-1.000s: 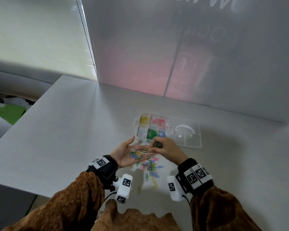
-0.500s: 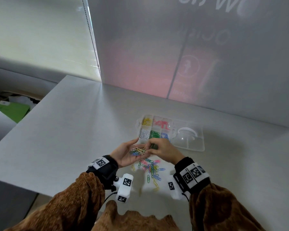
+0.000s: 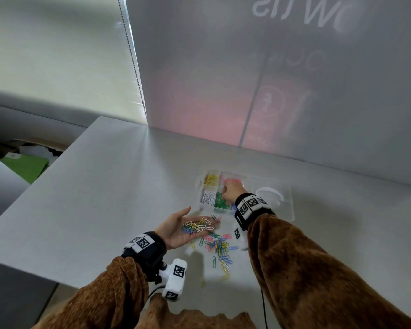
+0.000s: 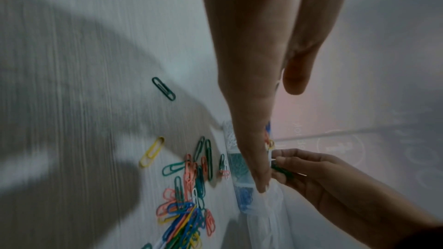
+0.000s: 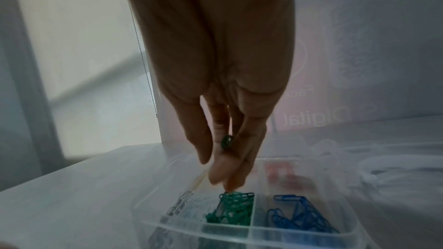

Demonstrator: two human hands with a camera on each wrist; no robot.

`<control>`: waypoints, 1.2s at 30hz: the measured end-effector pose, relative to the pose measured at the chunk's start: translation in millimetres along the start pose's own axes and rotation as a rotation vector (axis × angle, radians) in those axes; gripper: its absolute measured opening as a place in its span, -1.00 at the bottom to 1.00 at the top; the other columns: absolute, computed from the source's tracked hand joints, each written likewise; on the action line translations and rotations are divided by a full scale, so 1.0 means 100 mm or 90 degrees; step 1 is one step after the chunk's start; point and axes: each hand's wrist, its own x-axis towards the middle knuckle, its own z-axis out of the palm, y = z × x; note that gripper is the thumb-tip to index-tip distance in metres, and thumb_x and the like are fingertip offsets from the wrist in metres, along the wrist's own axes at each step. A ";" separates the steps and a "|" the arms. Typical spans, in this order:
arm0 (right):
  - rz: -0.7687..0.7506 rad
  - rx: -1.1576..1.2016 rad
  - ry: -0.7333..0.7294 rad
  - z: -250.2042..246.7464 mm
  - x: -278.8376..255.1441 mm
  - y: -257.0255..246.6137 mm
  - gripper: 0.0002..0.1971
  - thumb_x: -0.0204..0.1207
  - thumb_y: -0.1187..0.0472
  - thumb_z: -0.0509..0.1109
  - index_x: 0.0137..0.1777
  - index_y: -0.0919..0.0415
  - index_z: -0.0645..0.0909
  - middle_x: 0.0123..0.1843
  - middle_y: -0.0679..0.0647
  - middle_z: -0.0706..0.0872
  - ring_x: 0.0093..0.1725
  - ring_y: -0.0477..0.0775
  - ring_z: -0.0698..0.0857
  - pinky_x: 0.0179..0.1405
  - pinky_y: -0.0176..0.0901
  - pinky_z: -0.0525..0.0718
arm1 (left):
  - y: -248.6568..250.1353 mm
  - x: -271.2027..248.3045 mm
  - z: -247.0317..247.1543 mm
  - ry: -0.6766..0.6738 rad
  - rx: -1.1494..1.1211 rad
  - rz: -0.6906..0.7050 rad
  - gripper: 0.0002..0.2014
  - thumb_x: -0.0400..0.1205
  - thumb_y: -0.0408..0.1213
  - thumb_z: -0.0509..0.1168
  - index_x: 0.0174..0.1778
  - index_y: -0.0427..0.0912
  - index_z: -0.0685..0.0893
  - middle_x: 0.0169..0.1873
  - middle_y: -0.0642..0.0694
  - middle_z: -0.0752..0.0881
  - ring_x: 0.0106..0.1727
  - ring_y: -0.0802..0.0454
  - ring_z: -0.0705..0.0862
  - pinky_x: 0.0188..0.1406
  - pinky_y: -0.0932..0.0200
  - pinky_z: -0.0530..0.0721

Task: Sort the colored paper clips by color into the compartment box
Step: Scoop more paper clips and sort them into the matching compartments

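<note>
Right hand (image 3: 230,191) over the clear compartment box (image 3: 287,210), grip pinching a green paper clip (image 5: 226,141) above the green compartment (image 5: 231,210) (clip seen only in wrist views; head view hides it). Left hand (image 3: 178,227) palm-up, fingers spread, cradling mixed clips (image 3: 197,226). Loose clip pile (image 3: 217,248) on the counter (image 3: 93,198) just before the box.
</note>
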 end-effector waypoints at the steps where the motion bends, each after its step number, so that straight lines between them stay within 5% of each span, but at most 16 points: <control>1: 0.002 0.000 -0.007 -0.03 -0.01 -0.01 -0.71 0.52 0.44 0.22 0.23 0.42 0.57 0.14 0.28 0.69 0.07 0.22 0.71 0.12 0.02 0.70 | 0.01 -0.01 -0.02 -0.003 -0.004 0.003 -0.38 0.69 -0.03 -0.01 0.27 -0.61 0.54 0.31 -0.58 0.51 0.30 -0.44 0.57 0.37 -0.18 0.44; 5: 0.014 0.059 0.033 -0.12 -0.06 0.04 -0.74 0.55 0.49 0.13 0.12 0.41 0.61 0.25 0.29 0.61 0.21 0.26 0.62 0.31 0.06 0.58 | 0.01 -0.02 -0.08 -0.008 -0.015 0.005 -0.33 0.70 0.03 -0.05 0.31 -0.60 0.52 0.31 -0.58 0.50 0.31 -0.44 0.56 0.40 -0.15 0.44; 10: -0.055 0.202 0.100 -0.20 -0.33 0.11 -0.75 0.55 0.45 0.18 -0.24 0.16 0.58 0.18 0.26 0.68 0.07 0.20 0.69 0.21 0.09 0.65 | -0.01 0.00 -0.04 -0.038 -0.025 0.007 -0.26 0.67 0.12 -0.01 0.30 -0.60 0.52 0.31 -0.60 0.50 0.30 -0.47 0.56 0.37 -0.15 0.48; 13: -0.207 0.227 0.108 -0.15 -0.73 -0.05 -0.87 0.55 0.43 0.25 -0.06 0.34 0.64 0.01 0.25 0.72 -0.07 0.09 0.69 0.02 -0.25 0.67 | -0.02 0.01 0.02 -0.077 -0.031 0.014 -0.17 0.62 0.22 -0.03 0.35 -0.59 0.47 0.37 -0.56 0.46 0.39 -0.45 0.48 0.45 -0.15 0.43; 16: -0.329 0.188 0.086 -0.02 -1.00 -0.23 -0.95 0.49 0.36 0.38 -0.11 0.31 0.67 -0.14 0.09 0.69 -0.15 -0.08 0.61 -0.12 -0.44 0.52 | -0.04 0.09 0.03 -0.076 -0.030 0.035 -0.14 0.60 0.28 -0.03 0.44 -0.52 0.41 0.40 -0.44 0.48 0.41 -0.35 0.50 0.49 -0.15 0.37; 20: -0.356 0.099 0.054 0.16 -1.07 -0.28 -0.93 0.44 0.26 0.43 -0.14 0.25 0.62 -0.16 -0.06 0.50 -0.16 -0.13 0.50 -0.15 -0.31 0.48 | -0.06 0.15 0.01 -0.114 -0.041 0.050 -0.14 0.57 0.34 0.00 0.43 -0.45 0.39 0.24 -0.29 0.55 0.26 -0.15 0.46 0.42 -0.02 0.43; 24: -0.342 0.057 0.054 0.22 -1.10 -0.30 -0.87 0.42 0.21 0.44 -0.09 0.21 0.57 -0.07 0.02 0.53 -0.08 -0.07 0.52 -0.10 -0.11 0.56 | -0.05 0.16 -0.02 -0.121 -0.036 0.060 -0.23 0.49 0.36 0.15 0.14 -0.39 0.49 -0.01 -0.20 0.48 -0.10 -0.07 0.44 0.12 0.08 0.54; 27: -0.350 0.055 0.047 0.23 -1.11 -0.34 -0.84 0.40 0.20 0.46 -0.09 0.19 0.56 -0.06 0.05 0.55 -0.06 -0.04 0.54 -0.11 -0.08 0.56 | -0.05 0.16 -0.03 -0.136 -0.026 0.058 -0.19 0.52 0.39 -0.03 -0.13 -0.40 0.67 -0.19 -0.17 0.59 -0.21 -0.03 0.47 0.05 0.14 0.49; 32: -0.360 0.070 0.059 0.21 -1.11 -0.37 -0.87 0.45 0.19 0.42 -0.12 0.20 0.55 -0.08 0.06 0.57 -0.09 -0.02 0.55 -0.12 -0.09 0.57 | -0.06 0.20 -0.03 -0.165 -0.060 0.042 -0.20 0.55 0.39 -0.05 -0.07 -0.38 0.65 -0.25 -0.17 0.65 -0.41 0.02 0.54 0.03 0.23 0.31; 36: -0.393 0.041 0.080 0.19 -1.13 -0.40 -0.92 0.47 0.25 0.35 -0.11 0.17 0.50 -0.12 0.04 0.54 -0.12 0.00 0.53 -0.22 -0.05 0.56 | -0.05 0.19 0.02 -0.181 -0.047 0.082 -0.29 0.54 0.35 0.07 -0.02 -0.31 0.72 -0.21 -0.14 0.71 -0.27 0.03 0.62 0.18 0.20 0.31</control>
